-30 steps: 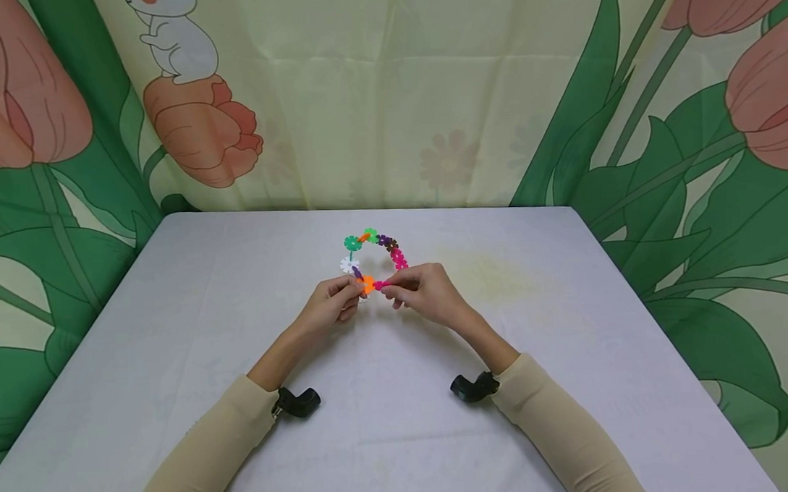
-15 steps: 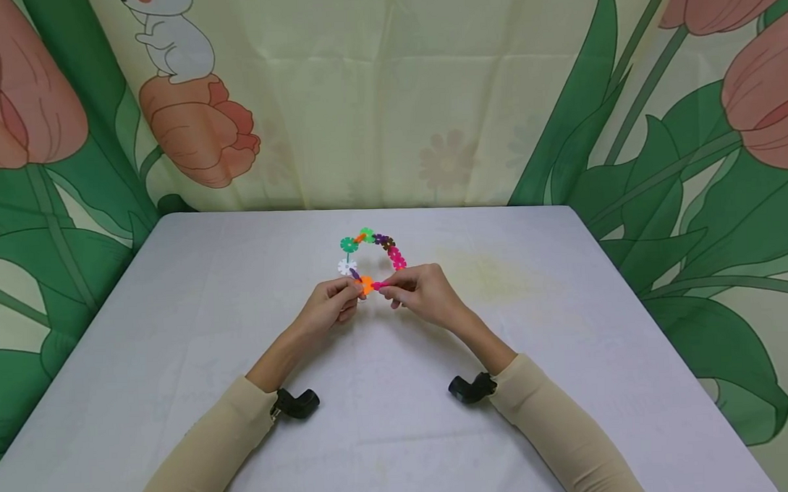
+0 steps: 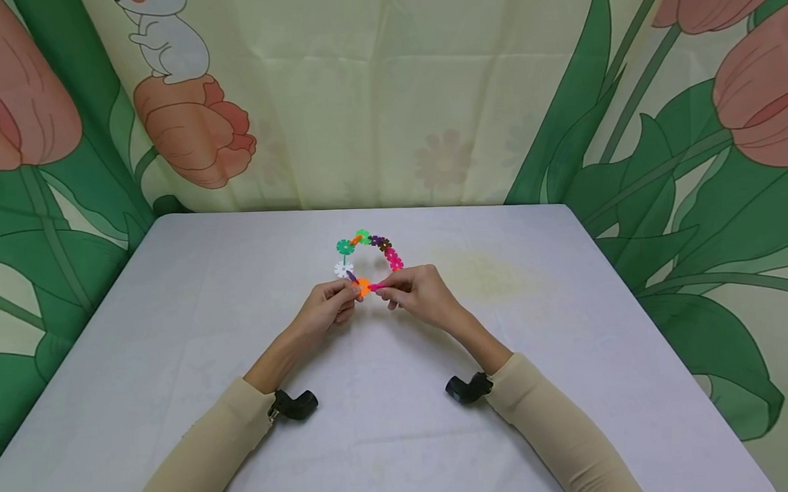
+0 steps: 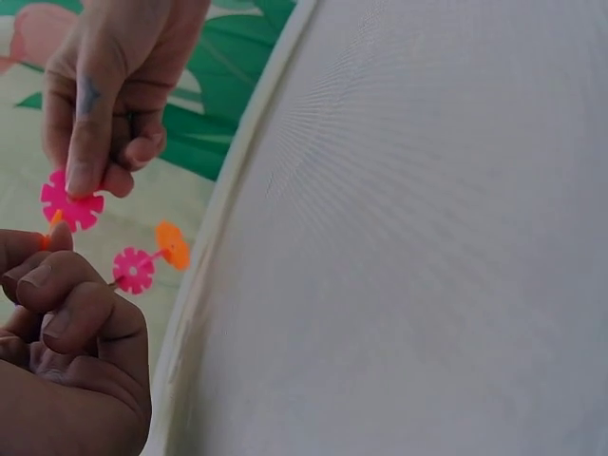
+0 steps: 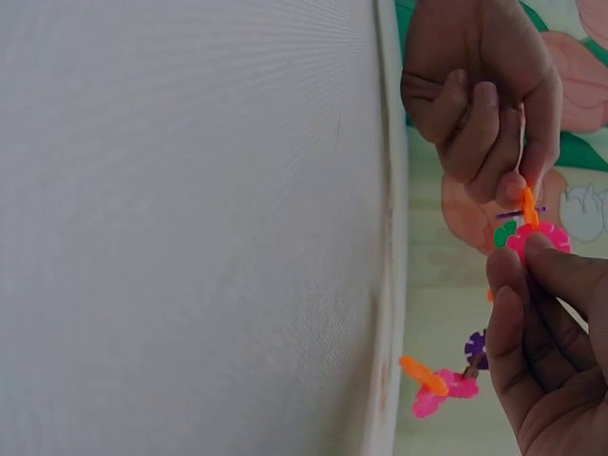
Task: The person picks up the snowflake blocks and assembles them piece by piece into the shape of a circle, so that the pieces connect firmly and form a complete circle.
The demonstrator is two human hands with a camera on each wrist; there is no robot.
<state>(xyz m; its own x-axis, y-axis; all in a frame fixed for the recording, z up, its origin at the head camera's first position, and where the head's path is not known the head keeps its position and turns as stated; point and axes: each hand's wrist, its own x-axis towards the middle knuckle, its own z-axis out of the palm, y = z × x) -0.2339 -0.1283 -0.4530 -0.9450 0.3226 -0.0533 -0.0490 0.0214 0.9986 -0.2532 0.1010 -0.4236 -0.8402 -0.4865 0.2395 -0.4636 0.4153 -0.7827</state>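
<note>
A loop of linked notched plastic discs hangs between both hands above the table in the head view. My left hand (image 3: pixel 329 302) pinches an orange disc (image 3: pixel 364 286) at the loop's near side. Thumb and fingertips of my right hand (image 3: pixel 423 294) hold a pink disc (image 4: pixel 74 201), its edge meeting the orange one. Farther round the loop are a white disc (image 3: pixel 343 269), a green disc (image 3: pixel 345 247), a light green disc (image 3: pixel 363 237) and dark purple and pink ones. Fingers hide part of the loop; whether the orange and pink notches are fully engaged I cannot tell.
A white-covered table (image 3: pixel 387 434) lies beneath the hands, with a faint yellowish stain (image 3: pixel 493 275) to the right. Behind it hangs a curtain (image 3: pixel 376 116) printed with tulips and a rabbit. Black wrist cameras (image 3: pixel 295 405) sit at both cuffs.
Both hands keep their hold, and the loop with the hands sits slightly farther left in the head view. The pink disc looks turned more edge-on.
</note>
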